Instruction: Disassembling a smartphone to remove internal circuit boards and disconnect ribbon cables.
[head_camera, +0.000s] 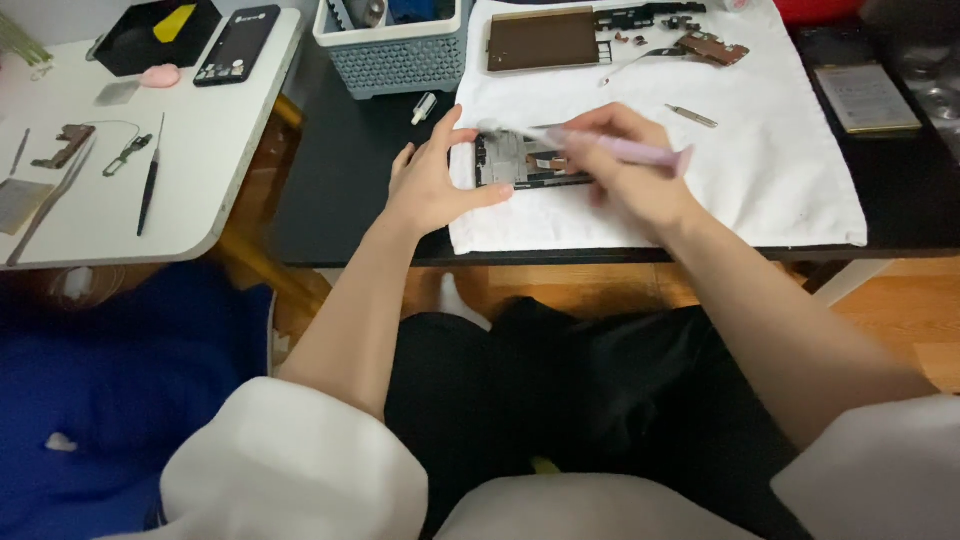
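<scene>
An opened phone body (525, 162) lies on a white cloth (760, 170) on the black table. My left hand (432, 182) rests at its left end, thumb and forefinger clamping the frame. My right hand (630, 180) holds a pale pink brush (610, 148) across the phone, its white bristles over the phone's upper left corner. Part of the phone is hidden under my right hand.
On the cloth lie a brown back plate (543, 40), small circuit parts (712, 47) and a metal tool (692, 116). A grey basket (395, 45) stands behind, a small vial (424, 107) beside it. A white side table (200, 160) at left carries a black phone (236, 45) and tools.
</scene>
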